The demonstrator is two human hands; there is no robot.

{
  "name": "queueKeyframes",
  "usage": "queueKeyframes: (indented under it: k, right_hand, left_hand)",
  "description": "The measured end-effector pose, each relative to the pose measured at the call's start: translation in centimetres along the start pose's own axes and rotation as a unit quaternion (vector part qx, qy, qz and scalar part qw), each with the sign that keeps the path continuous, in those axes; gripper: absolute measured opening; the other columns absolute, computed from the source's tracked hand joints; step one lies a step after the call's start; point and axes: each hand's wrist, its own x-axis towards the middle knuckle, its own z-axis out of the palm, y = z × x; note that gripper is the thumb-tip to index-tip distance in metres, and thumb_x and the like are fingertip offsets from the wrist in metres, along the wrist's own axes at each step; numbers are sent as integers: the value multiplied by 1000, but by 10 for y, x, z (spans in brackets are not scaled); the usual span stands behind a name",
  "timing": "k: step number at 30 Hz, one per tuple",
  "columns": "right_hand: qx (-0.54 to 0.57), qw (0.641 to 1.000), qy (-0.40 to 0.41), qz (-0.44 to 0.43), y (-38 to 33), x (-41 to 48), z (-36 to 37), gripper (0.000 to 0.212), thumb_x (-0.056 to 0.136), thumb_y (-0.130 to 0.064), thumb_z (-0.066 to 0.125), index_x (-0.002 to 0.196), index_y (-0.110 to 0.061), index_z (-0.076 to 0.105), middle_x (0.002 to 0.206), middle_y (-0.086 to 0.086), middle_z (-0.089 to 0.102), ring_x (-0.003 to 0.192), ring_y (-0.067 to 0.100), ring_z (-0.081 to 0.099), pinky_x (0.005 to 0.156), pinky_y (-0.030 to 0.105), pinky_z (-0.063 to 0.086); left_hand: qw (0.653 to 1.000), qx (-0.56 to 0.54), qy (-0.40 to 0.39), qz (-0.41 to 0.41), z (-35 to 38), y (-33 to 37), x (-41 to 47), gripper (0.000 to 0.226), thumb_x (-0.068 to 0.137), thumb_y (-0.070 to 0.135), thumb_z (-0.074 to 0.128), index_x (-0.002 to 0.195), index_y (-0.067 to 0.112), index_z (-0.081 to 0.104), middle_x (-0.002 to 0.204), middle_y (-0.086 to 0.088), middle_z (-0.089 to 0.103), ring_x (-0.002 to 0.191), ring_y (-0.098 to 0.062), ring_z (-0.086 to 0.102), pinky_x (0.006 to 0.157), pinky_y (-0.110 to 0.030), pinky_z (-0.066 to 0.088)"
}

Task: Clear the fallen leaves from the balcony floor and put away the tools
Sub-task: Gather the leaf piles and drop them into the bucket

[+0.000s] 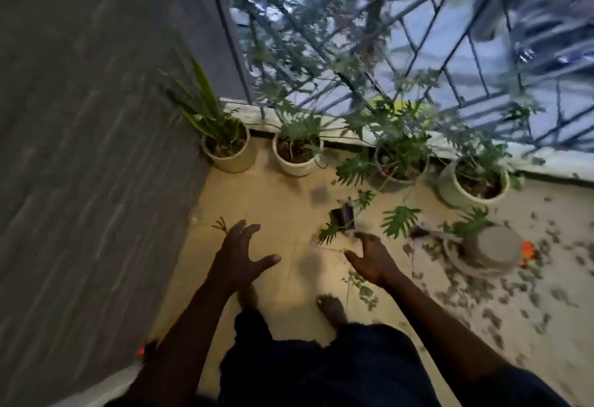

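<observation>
Small fallen leaves [501,291] lie scattered over the beige balcony floor [273,201], thickest at the right. A thin twig with leaves [356,284] lies by my feet. My left hand [239,254] hovers over the floor with fingers spread and holds nothing. My right hand [369,257] hangs above the twig, palm turned inward, fingers loosely bent, also empty. A small dark object [343,216] lies on the floor just beyond my right hand; the blur hides what it is. No sweeping tool is plainly visible.
Several white pots with green plants [294,152] stand in a row along the metal railing [418,53]. A grey overturned pot [491,246] sits on a saucer at right, an orange item [527,254] beside it. A grey wall [80,149] closes the left side.
</observation>
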Motion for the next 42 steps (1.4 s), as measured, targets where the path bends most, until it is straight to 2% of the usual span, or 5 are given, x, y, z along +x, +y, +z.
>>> queueKeyframes:
  k: [8,13,25,34,42]
  right_hand:
    - [139,969,73,193,-34,-43,71,58,100,-29,64,146,1,47,154,21,45,141,36,45,111,35,37]
    - [351,882,131,286,-53,-52,107,62,100,-36,64,153,-11,42,150,17,52,134,33,52,108,39,44]
    - [528,786,128,296,-22,-80,185,51,94,-40,73,140,-22,57,130,8,63,117,23,60,104,46,50]
    - [486,813,141,287,7,-44,232,51,95,-38,71,143,-32,53,136,3,52,118,21,56,91,33,48]
    - [416,846,116,312,81,127,310,66,95,-47,68,152,-27,42,154,5,44,140,24,45,115,37,41]
  left_hand:
    - [986,55,-130,87,-36,-41,65,69,92,53,72,151,25,49,168,-8,30,153,-27,32,119,-41,31]
    - [974,65,-180,119,-39,-47,84,64,95,57,65,149,25,51,164,-5,39,151,-23,36,117,-36,32]
    - [954,82,-269,108,12,-11,92,57,96,35,73,149,29,51,157,1,46,143,-20,43,113,-34,37]
    - [946,125,-282,103,60,-6,154,56,97,28,72,149,30,50,156,2,47,143,-22,43,112,-43,45]
    - [869,287,-326,237,196,-45,313,57,104,27,60,157,24,39,160,0,42,146,-17,41,112,-19,27]
